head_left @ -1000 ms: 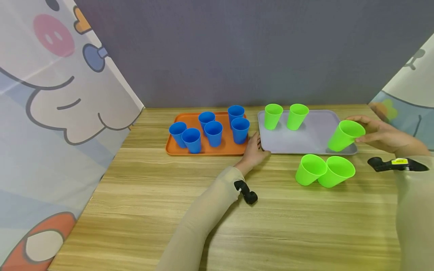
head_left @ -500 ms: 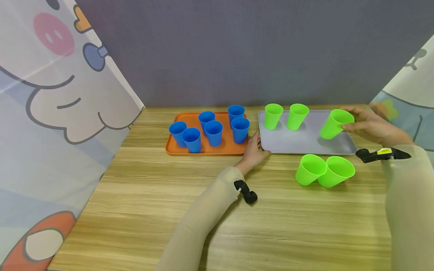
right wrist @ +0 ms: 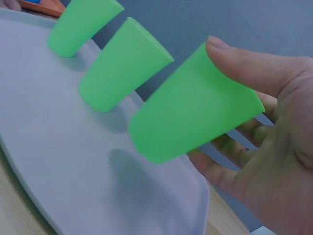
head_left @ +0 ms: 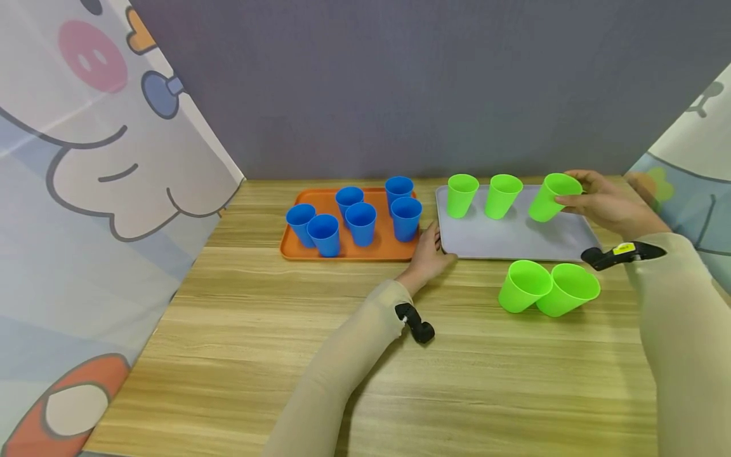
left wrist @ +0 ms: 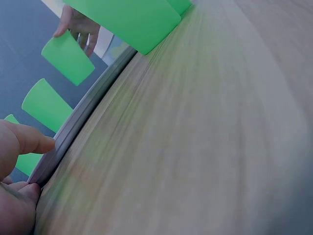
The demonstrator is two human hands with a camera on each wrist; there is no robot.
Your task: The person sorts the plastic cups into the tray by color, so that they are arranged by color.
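Head view shows the right hand (head_left: 608, 204) holding a green cup (head_left: 551, 197) just above the far right part of the grey tray (head_left: 514, 244). Its fingers (right wrist: 244, 63) curl round the cup's top, and the cup tilts. Two green cups (head_left: 482, 195) already stand on that tray, next to it. Two more green cups (head_left: 548, 289) lie on their sides on the tabletop (head_left: 400, 381), touching each other, so they look left to do. Six blue cups (head_left: 356, 216) stand on the orange tray (head_left: 297, 251). The left hand (head_left: 428, 254) rests at the grey tray's near left corner, fingers mostly straight, thumb on the rim. The right arm reaches out over the tray.
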